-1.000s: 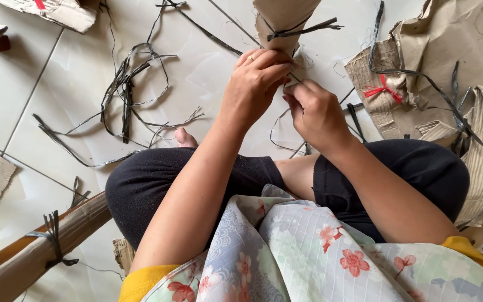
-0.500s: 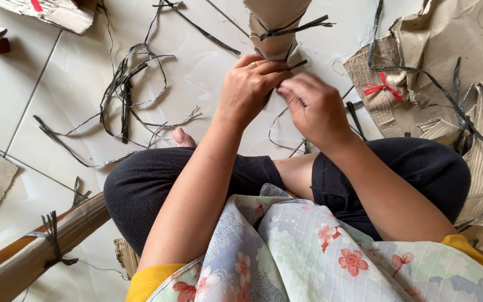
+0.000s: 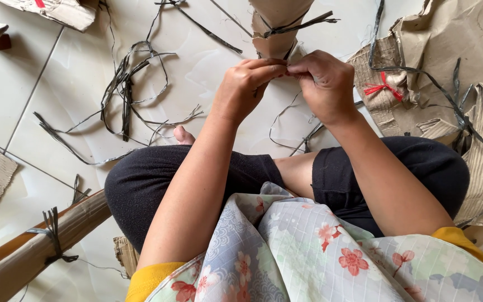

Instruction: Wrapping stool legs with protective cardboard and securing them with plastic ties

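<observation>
We take the rolled cardboard bundle at the top centre as our landmark. It already carries one black strap tie knotted round it, loose ends sticking out to the right.

Just below the bundle's lower end, our left hand and right hand meet, fingertips touching. Both are pinched together on something thin at the bundle's end, probably a second strap, but the fingers hide it and we cannot tell what is gripped. We judge one tie complete and a second tie or knot in progress.

To the left of the bundle, a tangle of loose black straps lies on the white tiled floor, unused. To the right of the bundle, a heap of flat cardboard remains unrolled, with a red string bow on one piece. Far below and left of the bundle, a second cardboard roll lies tied with a black strap, evidently finished.
</observation>
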